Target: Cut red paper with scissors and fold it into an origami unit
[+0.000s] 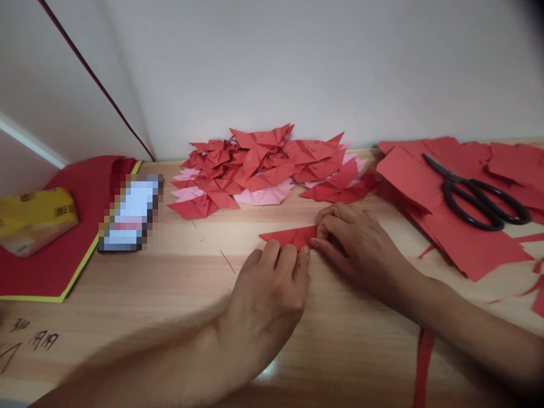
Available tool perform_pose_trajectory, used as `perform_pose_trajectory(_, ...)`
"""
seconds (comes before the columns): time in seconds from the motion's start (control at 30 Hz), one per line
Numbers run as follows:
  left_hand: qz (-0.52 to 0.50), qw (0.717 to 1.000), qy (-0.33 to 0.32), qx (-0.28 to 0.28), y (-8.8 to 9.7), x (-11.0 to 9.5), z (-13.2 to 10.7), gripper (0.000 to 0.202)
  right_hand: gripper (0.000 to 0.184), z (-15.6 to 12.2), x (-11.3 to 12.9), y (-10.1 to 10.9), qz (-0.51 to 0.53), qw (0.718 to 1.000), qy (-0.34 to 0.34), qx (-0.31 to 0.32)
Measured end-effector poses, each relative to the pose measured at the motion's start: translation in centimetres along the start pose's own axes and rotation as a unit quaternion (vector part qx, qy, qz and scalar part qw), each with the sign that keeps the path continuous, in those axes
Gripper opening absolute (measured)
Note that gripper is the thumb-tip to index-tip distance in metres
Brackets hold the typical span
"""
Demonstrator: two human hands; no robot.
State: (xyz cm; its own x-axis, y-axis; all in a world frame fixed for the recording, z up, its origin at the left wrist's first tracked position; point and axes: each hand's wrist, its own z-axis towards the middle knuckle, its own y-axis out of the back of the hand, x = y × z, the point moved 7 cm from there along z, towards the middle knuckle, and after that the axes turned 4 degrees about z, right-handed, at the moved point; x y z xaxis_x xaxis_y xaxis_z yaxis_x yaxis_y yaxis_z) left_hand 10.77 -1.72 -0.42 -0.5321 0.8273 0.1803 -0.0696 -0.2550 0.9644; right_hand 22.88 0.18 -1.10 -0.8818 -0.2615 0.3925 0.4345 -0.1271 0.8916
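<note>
A small folded piece of red paper (289, 235) lies flat on the wooden table (170, 294), pointed at its left end. My left hand (266, 294) presses its curled fingertips onto the near edge of that paper. From the right, my right hand (352, 243) has its fingers bent and pressed together on the paper's right part, covering it. Both hands meet over the piece, and its right half is hidden under the fingers.
A heap of folded red and pink paper shapes (263, 167) sits by the wall. Red paper sheets (459, 226) with black scissors (480, 195) lie at the right. At the left are a phone (131, 212), a yellow packet (36, 218) and a red folder (63, 260).
</note>
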Motion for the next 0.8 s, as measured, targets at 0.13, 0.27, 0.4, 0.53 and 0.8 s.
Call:
perform_pose_trajectory(0.13,0.003,1.0,-0.002,0.009,-0.2,-0.1,0.0,0.034,0.018,0.0,-0.1,-0.1,0.001,1.0,-0.002,0.003)
perform_pose_trajectory(0.27,0.024,0.999,-0.009,-0.026,0.2,-0.3,-0.1,0.035,0.018,0.0,-0.1,-0.1,-0.002,1.0,-0.002,0.005)
perform_pose_trajectory(0.4,0.013,1.0,-0.014,-0.004,-0.3,0.0,-0.4,0.04,0.016,0.0,0.1,0.0,-0.005,1.0,0.0,-0.006)
perform_pose_trajectory(0.53,-0.005,1.0,-0.007,-0.019,-0.2,0.6,-0.6,0.041,0.017,0.0,0.2,0.1,-0.003,1.0,0.0,-0.008)
perform_pose_trajectory(0.8,-0.003,0.999,-0.012,-0.032,1.2,0.7,-0.9,0.037,0.018,0.0,0.3,0.1,-0.019,1.0,0.005,-0.012)
